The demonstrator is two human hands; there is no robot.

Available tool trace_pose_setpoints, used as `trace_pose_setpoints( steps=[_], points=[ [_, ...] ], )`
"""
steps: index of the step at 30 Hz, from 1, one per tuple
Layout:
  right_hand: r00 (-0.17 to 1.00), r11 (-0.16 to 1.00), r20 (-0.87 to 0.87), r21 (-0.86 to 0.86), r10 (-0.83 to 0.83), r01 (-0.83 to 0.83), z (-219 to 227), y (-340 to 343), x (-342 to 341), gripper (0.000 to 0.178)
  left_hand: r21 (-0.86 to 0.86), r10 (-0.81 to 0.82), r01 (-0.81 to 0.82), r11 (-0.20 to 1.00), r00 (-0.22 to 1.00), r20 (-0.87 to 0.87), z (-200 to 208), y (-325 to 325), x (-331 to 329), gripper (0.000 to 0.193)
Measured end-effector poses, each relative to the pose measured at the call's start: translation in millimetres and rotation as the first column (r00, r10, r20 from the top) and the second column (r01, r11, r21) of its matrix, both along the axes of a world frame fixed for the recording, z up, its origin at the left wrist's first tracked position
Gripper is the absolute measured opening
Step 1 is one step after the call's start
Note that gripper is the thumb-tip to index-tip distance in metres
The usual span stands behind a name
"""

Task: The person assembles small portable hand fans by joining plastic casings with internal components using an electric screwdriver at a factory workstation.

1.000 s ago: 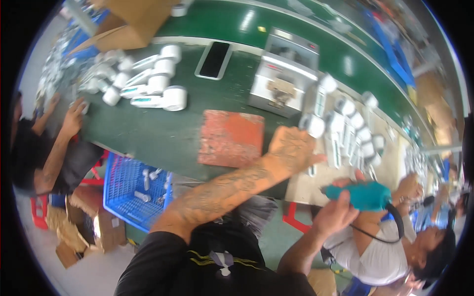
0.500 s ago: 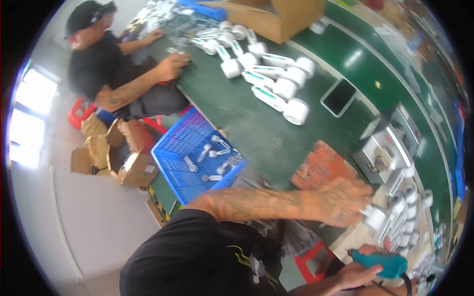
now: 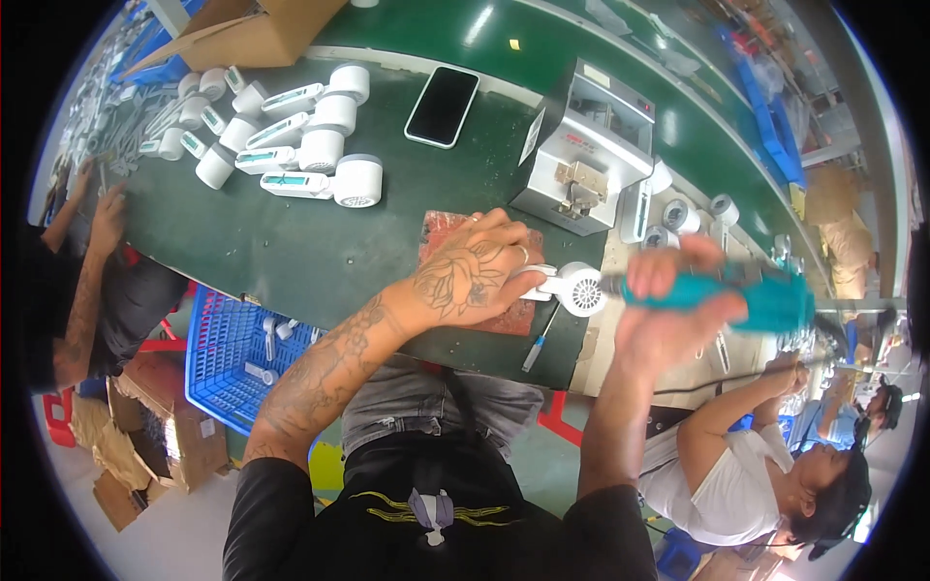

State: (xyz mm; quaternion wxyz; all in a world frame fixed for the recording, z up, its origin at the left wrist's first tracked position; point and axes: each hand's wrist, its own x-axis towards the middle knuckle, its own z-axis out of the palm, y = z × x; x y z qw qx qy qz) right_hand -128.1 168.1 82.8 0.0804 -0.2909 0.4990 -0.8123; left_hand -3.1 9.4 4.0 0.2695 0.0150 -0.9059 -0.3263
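Note:
My left hand point(image 3: 475, 266), over the red mat point(image 3: 439, 229), is closed on the handle of a white handheld fan point(image 3: 584, 290). The fan's round slotted head points right, toward my other hand. Wrapped round a teal electric screwdriver point(image 3: 770, 300) is my right hand point(image 3: 664, 315), slightly blurred. The screwdriver's tip lies beside the fan head's right edge; whether it touches cannot be told. A small blue-handled screwdriver point(image 3: 536, 351) lies on the bench below the fan.
Several white fans point(image 3: 315, 150) and a phone point(image 3: 443, 107) lie on the green bench point(image 3: 387, 228). A metal fixture point(image 3: 586, 155) stands beyond my hands, with more fan parts point(image 3: 678, 215) right of it. A blue basket point(image 3: 208, 358) stands lower left. Co-workers sit on both sides.
The view has swung to the right. My left hand has brought a white fan from the right-hand pile to the mat, and my right hand has raised the electric screwdriver beside it.

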Motion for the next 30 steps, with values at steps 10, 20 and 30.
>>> trace_pose_setpoints(
  steps=[10,20,30],
  points=[
    [0.963,0.997,-0.261,0.004,-0.068,0.072,-19.6,-77.5,-48.0,0.055,-0.088,-0.065,0.066,0.994,0.998,0.019,-4.0,-4.7,5.4,0.037],
    [0.993,0.984,-0.106,0.163,-0.059,0.076,-14.5,-72.5,-38.8,0.058,-0.038,-0.008,0.010,0.999,0.999,0.050,-7.2,-7.4,-0.4,0.044],
    [0.989,0.990,-0.117,0.115,0.093,-0.080,-19.2,-51.1,-11.7,0.062,-0.029,-0.012,0.014,0.999,0.998,0.069,-6.6,-5.8,-1.4,0.045]
  ],
)
